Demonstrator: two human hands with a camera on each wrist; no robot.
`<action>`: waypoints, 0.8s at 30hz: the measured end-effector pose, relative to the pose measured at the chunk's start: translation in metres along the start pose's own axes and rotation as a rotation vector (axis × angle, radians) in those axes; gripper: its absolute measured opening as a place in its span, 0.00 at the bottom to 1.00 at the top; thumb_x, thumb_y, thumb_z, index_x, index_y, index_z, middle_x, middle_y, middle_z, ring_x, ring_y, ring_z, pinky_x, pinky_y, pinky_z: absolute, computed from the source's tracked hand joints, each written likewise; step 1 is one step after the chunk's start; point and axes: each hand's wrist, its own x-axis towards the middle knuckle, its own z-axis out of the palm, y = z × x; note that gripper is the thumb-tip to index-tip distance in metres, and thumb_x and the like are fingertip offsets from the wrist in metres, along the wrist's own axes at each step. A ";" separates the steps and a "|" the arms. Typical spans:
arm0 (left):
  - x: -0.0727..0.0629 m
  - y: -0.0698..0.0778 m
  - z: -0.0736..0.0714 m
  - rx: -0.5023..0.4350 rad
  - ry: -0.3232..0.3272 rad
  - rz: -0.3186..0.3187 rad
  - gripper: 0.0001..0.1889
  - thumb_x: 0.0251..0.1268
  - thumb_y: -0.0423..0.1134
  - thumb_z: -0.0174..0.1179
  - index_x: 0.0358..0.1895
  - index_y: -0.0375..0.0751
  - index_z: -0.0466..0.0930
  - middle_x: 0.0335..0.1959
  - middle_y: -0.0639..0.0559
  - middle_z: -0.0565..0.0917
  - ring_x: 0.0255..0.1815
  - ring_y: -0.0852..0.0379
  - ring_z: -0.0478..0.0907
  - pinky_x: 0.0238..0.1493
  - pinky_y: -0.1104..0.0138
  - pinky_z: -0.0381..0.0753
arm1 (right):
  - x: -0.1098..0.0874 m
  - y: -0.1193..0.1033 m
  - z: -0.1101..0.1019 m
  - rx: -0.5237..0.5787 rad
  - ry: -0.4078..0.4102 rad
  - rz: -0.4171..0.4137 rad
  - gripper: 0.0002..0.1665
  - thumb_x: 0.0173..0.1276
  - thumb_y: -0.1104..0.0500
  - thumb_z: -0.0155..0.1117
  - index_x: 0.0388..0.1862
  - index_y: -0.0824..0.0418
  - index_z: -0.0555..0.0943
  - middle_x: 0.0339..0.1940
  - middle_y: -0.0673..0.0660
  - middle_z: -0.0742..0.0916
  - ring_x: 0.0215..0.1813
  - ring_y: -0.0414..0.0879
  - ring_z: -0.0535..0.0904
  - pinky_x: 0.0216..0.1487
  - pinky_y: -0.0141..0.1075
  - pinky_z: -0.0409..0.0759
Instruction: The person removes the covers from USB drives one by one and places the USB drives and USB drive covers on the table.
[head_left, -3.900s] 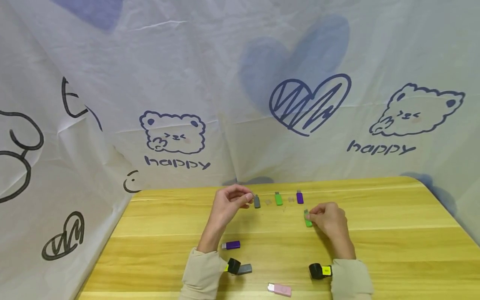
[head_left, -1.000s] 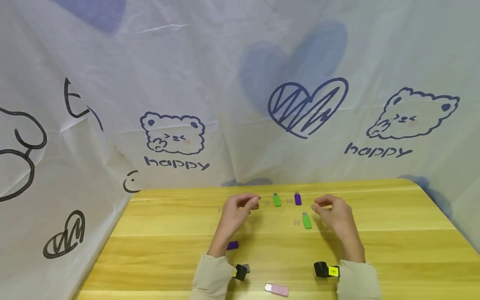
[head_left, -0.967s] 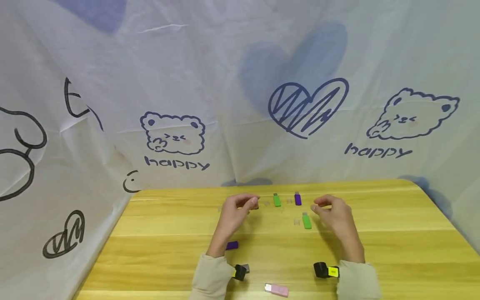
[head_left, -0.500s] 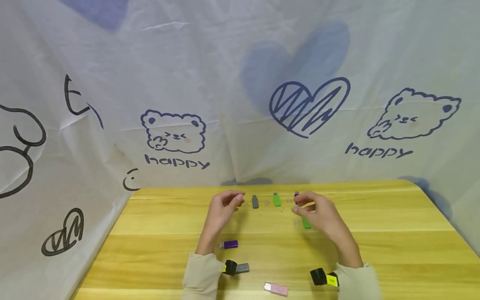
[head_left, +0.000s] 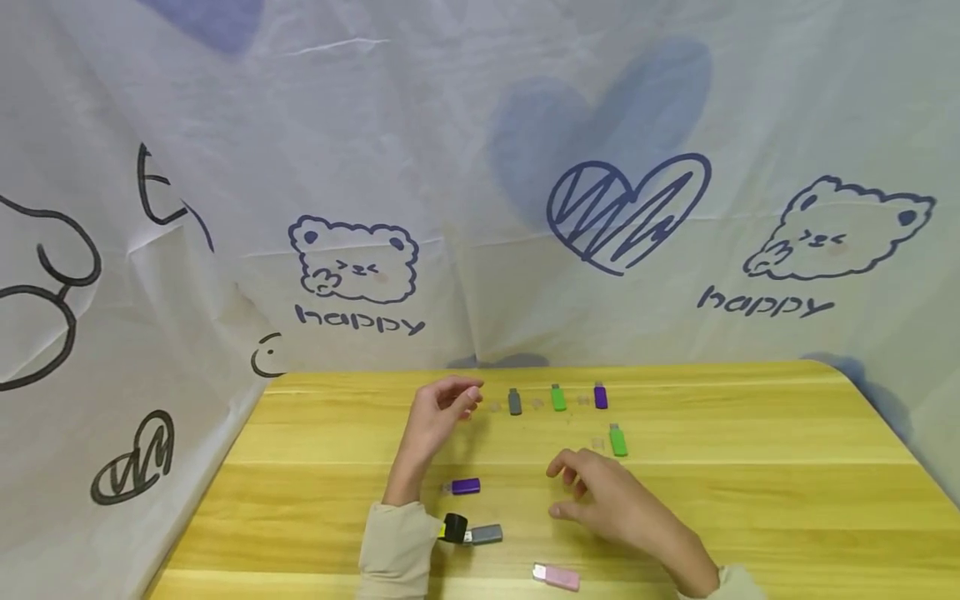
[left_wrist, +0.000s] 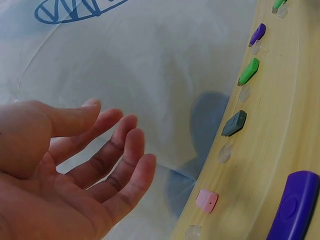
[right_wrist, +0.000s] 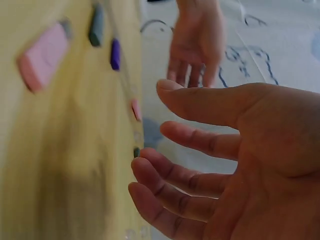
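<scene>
My left hand [head_left: 437, 417] hovers over the back left of the table, fingers loosely bent and holding nothing. A grey USB stick [head_left: 514, 402] lies right of its fingertips. Further right in that row are a green USB stick [head_left: 558, 397] and a purple one [head_left: 601, 396], with small clear caps [head_left: 537, 404] between. The left wrist view adds a pink USB stick [left_wrist: 207, 200], hidden behind my left hand in the head view. My right hand [head_left: 607, 500], spread and holding nothing, is over the table's middle. Behind it lies another green USB stick [head_left: 617, 440] beside a clear cap [head_left: 597, 443].
Nearer the front lie a purple USB stick [head_left: 466, 486], a grey USB stick [head_left: 487, 534] by the left wrist camera [head_left: 453, 528], and a pink USB stick [head_left: 557, 577]. A printed white cloth [head_left: 480, 167] hangs behind the wooden table [head_left: 750, 467].
My right hand, earlier pinching the nearer green USB stick, has let go and moved toward the front and left. My left hand has shifted left, uncovering the grey USB stick in the row.
</scene>
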 end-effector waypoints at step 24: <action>0.001 -0.010 -0.008 0.053 -0.077 0.003 0.11 0.76 0.34 0.61 0.54 0.31 0.84 0.48 0.41 0.86 0.45 0.41 0.84 0.50 0.56 0.87 | -0.021 -0.002 0.053 -0.131 -0.168 -0.008 0.07 0.62 0.66 0.75 0.35 0.58 0.84 0.27 0.42 0.78 0.27 0.34 0.70 0.30 0.29 0.75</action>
